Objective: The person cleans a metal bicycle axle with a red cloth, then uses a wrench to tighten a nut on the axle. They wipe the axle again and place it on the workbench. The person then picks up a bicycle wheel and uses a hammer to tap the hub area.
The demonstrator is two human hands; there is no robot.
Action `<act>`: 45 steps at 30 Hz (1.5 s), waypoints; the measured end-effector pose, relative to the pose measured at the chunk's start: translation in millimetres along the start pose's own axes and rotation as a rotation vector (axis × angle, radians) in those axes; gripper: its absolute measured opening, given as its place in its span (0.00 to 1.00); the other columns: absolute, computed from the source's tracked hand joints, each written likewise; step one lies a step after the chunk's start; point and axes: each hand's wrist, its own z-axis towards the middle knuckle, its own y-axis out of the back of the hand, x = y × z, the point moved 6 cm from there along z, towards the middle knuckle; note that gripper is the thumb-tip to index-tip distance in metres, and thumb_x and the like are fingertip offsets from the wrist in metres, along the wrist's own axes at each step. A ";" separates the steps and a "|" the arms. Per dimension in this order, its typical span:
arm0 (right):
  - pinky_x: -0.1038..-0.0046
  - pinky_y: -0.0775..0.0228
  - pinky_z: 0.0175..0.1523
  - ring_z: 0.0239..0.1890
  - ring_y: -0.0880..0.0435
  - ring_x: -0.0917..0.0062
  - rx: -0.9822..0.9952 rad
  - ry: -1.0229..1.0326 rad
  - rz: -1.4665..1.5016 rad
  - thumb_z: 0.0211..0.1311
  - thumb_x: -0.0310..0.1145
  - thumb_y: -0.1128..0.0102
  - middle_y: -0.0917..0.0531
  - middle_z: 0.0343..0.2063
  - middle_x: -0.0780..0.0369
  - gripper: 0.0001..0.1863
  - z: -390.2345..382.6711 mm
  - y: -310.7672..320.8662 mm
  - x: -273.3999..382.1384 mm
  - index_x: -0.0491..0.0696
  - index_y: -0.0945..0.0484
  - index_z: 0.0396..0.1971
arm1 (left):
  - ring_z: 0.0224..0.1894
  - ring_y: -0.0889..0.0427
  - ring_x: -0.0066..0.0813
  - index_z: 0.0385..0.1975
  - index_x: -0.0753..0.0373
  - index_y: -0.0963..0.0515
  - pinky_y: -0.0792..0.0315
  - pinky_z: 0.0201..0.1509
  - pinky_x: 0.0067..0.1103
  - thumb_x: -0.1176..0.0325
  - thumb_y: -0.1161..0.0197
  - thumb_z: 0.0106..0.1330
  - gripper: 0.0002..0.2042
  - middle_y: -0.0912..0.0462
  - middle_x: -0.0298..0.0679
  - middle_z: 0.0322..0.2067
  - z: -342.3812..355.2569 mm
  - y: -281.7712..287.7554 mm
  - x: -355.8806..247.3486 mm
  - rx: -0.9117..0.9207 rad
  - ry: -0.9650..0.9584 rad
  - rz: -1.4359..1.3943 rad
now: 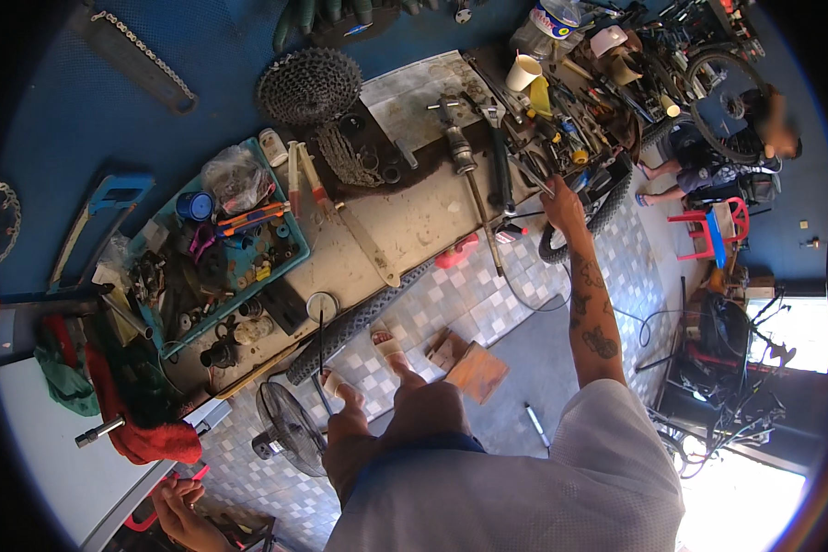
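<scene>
My right hand [561,201] reaches to the workbench's right part, shut on a metal hand tool [534,175], likely pliers, among scattered tools. An adjustable wrench [499,166] and a long shafted metal tool [460,152] lie beside it. My left hand [179,511] is low at the lower left, fingers loosely bent, with nothing visible in them, below a red cloth [156,442]. On the bench [350,276] are a teal tray [290,241] of small parts, a flat blade-like tool [363,244], a chain [345,156] and a cassette of sprockets [304,83].
A person [672,170] sits at the far right near a bicycle wheel [722,106] and red chair [736,216]. A fan [290,423], a leaning tire [313,359] and wooden blocks [477,373] are on the tiled floor. Bicycles [727,368] stand by a bright opening.
</scene>
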 end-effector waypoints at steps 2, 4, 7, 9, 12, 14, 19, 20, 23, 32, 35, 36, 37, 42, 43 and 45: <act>0.49 0.24 0.53 0.50 0.14 0.45 -0.036 -0.012 -0.004 0.69 0.44 0.36 0.12 0.41 0.45 0.19 -2.6 6.2 -4.1 0.50 0.22 0.53 | 0.36 0.12 0.43 0.43 0.77 0.18 0.10 0.38 0.29 0.67 0.45 0.80 0.15 0.15 0.49 0.40 0.3 -0.2 -3.6 0.023 -0.080 0.077; 0.49 0.24 0.53 0.50 0.13 0.47 -0.083 0.019 -0.005 0.69 0.47 0.36 0.11 0.41 0.47 0.19 -4.2 12.2 -7.0 0.49 0.18 0.50 | 0.31 0.14 0.37 0.39 0.72 0.17 0.14 0.32 0.26 0.66 0.45 0.80 0.15 0.15 0.45 0.37 0.6 0.5 -6.3 0.049 -0.251 0.241; 0.52 0.23 0.53 0.51 0.13 0.49 -0.107 0.003 0.010 0.69 0.47 0.35 0.11 0.43 0.48 0.19 -4.7 12.8 -16.4 0.48 0.15 0.48 | 0.41 0.14 0.28 0.49 0.67 0.22 0.20 0.47 0.24 0.59 0.48 0.84 0.16 0.14 0.38 0.40 7.3 6.3 29.7 0.097 0.095 -0.039; 0.54 0.23 0.52 0.50 0.13 0.49 -0.093 0.000 0.030 0.68 0.45 0.32 0.11 0.41 0.48 0.17 -4.9 7.6 -18.9 0.47 0.15 0.46 | 0.37 0.16 0.23 0.46 0.65 0.22 0.22 0.44 0.21 0.58 0.48 0.84 0.15 0.16 0.35 0.35 5.4 8.0 38.4 0.065 0.081 -0.036; 0.53 0.23 0.53 0.49 0.13 0.48 -0.095 0.056 0.072 0.64 0.41 0.29 0.12 0.42 0.47 0.16 -6.4 -0.1 -5.3 0.44 0.17 0.43 | 0.35 0.17 0.21 0.44 0.64 0.22 0.22 0.42 0.20 0.57 0.48 0.84 0.16 0.16 0.34 0.33 3.2 4.4 39.5 0.075 0.055 -0.043; 0.53 0.23 0.53 0.47 0.14 0.49 -0.108 0.018 0.054 0.62 0.37 0.28 0.14 0.40 0.48 0.14 -8.6 -3.2 8.1 0.43 0.18 0.40 | 0.34 0.17 0.22 0.44 0.65 0.22 0.21 0.42 0.21 0.58 0.48 0.84 0.16 0.16 0.35 0.32 -0.2 0.5 33.3 0.087 0.044 -0.055; 0.56 0.22 0.48 0.43 0.13 0.55 -0.467 0.455 0.076 0.65 0.47 0.28 0.14 0.37 0.54 0.18 -12.2 -5.2 71.8 0.50 0.18 0.43 | 0.33 0.13 0.30 0.44 0.70 0.21 0.15 0.40 0.27 0.63 0.48 0.83 0.15 0.13 0.42 0.32 -12.9 -0.5 15.5 0.019 0.093 -0.036; 0.54 0.20 0.44 0.40 0.10 0.54 -0.274 0.244 0.070 0.66 0.53 0.29 0.11 0.36 0.54 0.24 2.6 -30.3 67.0 0.49 0.19 0.49 | 0.32 0.12 0.31 0.44 0.71 0.21 0.15 0.39 0.27 0.65 0.47 0.83 0.14 0.13 0.43 0.31 -16.0 -1.9 12.2 0.018 0.073 -0.080; 0.49 0.21 0.55 0.51 0.12 0.48 -0.071 0.176 -0.021 0.58 0.67 0.30 0.13 0.50 0.45 0.50 40.7 -75.7 53.7 0.43 0.29 0.68 | 0.31 0.11 0.33 0.43 0.72 0.20 0.14 0.39 0.27 0.69 0.45 0.82 0.12 0.13 0.45 0.30 -23.0 -5.8 9.5 0.017 0.112 -0.177; 0.78 0.50 0.18 0.15 0.38 0.89 0.229 -0.089 0.904 0.73 0.46 0.41 0.36 0.16 0.74 0.13 -7.4 -7.8 96.0 0.53 0.27 0.34 | 0.39 0.09 0.30 0.46 0.72 0.19 0.13 0.44 0.26 0.70 0.44 0.82 0.11 0.11 0.45 0.36 -55.7 -69.7 6.1 0.293 0.265 -0.464; 0.80 0.51 0.20 0.15 0.38 0.89 0.229 0.098 1.271 0.77 0.47 0.45 0.35 0.17 0.73 0.14 -148.8 23.7 180.0 0.51 0.29 0.37 | 0.41 0.09 0.30 0.44 0.71 0.16 0.16 0.49 0.25 0.73 0.39 0.77 0.08 0.10 0.45 0.40 -67.4 -126.5 -23.4 0.499 0.288 -0.492; 0.79 0.48 0.19 0.15 0.38 0.87 0.232 0.213 1.237 0.77 0.49 0.45 0.34 0.18 0.72 0.17 -203.3 28.7 211.0 0.50 0.30 0.37 | 0.47 0.10 0.30 0.51 0.69 0.17 0.18 0.52 0.25 0.72 0.38 0.77 0.10 0.10 0.46 0.45 -68.3 -141.6 -42.9 0.606 0.141 -0.390; 0.79 0.41 0.19 0.15 0.33 0.85 0.431 0.249 1.422 0.76 0.51 0.43 0.30 0.18 0.69 0.20 -257.5 23.8 245.7 0.48 0.31 0.39 | 0.50 0.11 0.31 0.56 0.69 0.20 0.18 0.53 0.25 0.70 0.39 0.78 0.13 0.11 0.46 0.47 -69.8 -158.8 -60.6 0.636 0.111 -0.512; 0.69 0.21 0.37 0.33 0.11 0.73 1.271 0.576 1.051 0.71 0.41 0.37 0.14 0.28 0.61 0.13 -456.0 10.2 383.3 0.45 0.19 0.40 | 0.40 0.13 0.31 0.68 0.67 0.32 0.18 0.45 0.25 0.61 0.48 0.84 0.20 0.15 0.41 0.39 -58.3 -135.0 -91.9 0.599 -0.115 -0.638; 0.69 0.22 0.39 0.34 0.11 0.72 1.258 0.786 1.027 0.70 0.43 0.35 0.14 0.29 0.61 0.14 -465.9 10.0 409.1 0.45 0.18 0.40 | 0.31 0.18 0.29 0.63 0.65 0.31 0.23 0.34 0.25 0.55 0.46 0.83 0.20 0.20 0.37 0.31 -52.0 -111.7 -65.7 0.560 0.208 -0.799; 0.69 0.22 0.42 0.37 0.10 0.69 1.142 1.228 0.916 0.69 0.47 0.31 0.13 0.32 0.61 0.17 -479.1 5.6 457.6 0.47 0.17 0.40 | 0.13 0.40 0.19 0.48 0.59 0.29 0.43 0.14 0.23 0.49 0.44 0.81 0.17 0.39 0.28 0.19 -41.1 -74.9 -30.8 0.390 0.520 -1.127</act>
